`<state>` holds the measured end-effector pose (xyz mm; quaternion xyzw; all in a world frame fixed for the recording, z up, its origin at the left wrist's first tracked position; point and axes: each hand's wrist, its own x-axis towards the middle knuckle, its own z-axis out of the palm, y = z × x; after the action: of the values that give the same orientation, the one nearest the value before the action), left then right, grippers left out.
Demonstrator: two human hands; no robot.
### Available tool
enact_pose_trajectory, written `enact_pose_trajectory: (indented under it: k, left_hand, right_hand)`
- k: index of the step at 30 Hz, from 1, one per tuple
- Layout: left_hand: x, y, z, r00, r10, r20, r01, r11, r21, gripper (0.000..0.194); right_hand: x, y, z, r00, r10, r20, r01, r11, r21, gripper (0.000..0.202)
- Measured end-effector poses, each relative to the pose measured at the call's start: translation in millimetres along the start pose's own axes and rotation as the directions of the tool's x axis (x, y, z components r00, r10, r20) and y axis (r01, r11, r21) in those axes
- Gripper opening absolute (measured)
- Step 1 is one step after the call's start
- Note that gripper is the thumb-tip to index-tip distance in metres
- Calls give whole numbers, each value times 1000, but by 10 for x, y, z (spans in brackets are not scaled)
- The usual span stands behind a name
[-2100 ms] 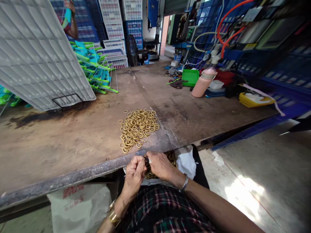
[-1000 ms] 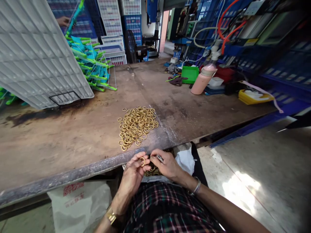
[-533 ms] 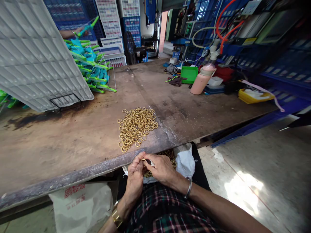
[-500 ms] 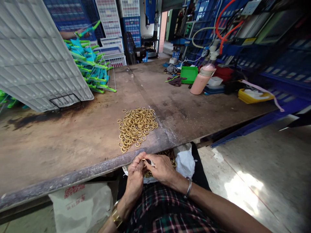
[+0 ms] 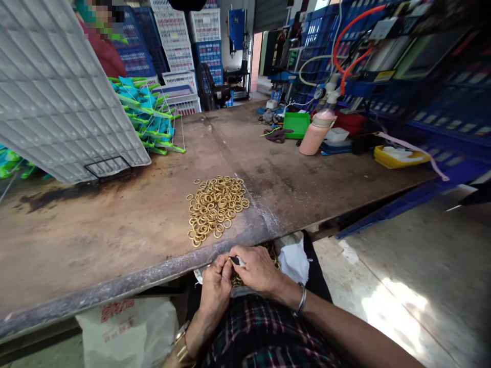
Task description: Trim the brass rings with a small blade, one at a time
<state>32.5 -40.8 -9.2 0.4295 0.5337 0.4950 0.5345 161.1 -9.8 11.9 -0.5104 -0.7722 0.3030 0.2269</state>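
Over my lap, just below the table edge, my left hand (image 5: 216, 280) is closed with its fingertips pinched on a brass ring, of which only a sliver shows. Close against it, my right hand (image 5: 258, 268) grips a small tool (image 5: 240, 261) with a dark tip and a pale part; its exact kind is hidden by the fingers. The tip points at the ring. Beneath my hands more brass rings (image 5: 271, 254) lie in a white sack (image 5: 294, 261) on my lap. A pile of brass rings (image 5: 218, 204) rests on the wooden table (image 5: 115, 230) ahead.
A white ribbed plastic panel (image 5: 72, 97) leans at the left, beside green and turquoise plastic parts (image 5: 153, 122). A co-worker's red sleeve (image 5: 109, 59) shows behind it. Toward the right stand a pink bottle (image 5: 315, 137), a green tray (image 5: 296, 125) and a yellow tray (image 5: 399, 156).
My fingers have drawn closer together around the ring, and the tool's dark tip now shows. The view has tilted up slightly. A co-worker's upper body has come into view at the left.
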Motion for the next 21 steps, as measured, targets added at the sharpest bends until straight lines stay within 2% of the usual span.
enact_pose_trajectory:
  k: [3, 6, 11, 14, 16, 21]
  left_hand:
    - [2, 48, -26, 999, -43, -5, 43, 998, 48, 23]
    - [5, 73, -28, 986, -151, -65, 148, 988, -47, 32]
    - [-6, 36, 13, 985, -119, -127, 107, 989, -99, 34]
    - [-24, 3, 50, 991, -85, -101, 73, 990, -119, 34]
    - [-35, -12, 64, 994, -71, -85, 59, 990, -130, 34]
    - [-50, -26, 44, 997, -75, -22, 69, 975, -209, 25]
  right_hand:
    - [30, 8, 10, 986, 147, -80, -119, 951, 284, 15]
    - [30, 50, 42, 959, 271, -79, -199, 849, 490, 19]
    - [-31, 37, 144, 982, 190, -1, -146, 761, 632, 20]
    - [-29, -9, 186, 986, 168, 18, -135, 716, 685, 22]
    - [-12, -16, 194, 982, 191, 15, -150, 718, 679, 27]
    - [3, 37, 178, 986, 161, -37, -118, 841, 528, 28]
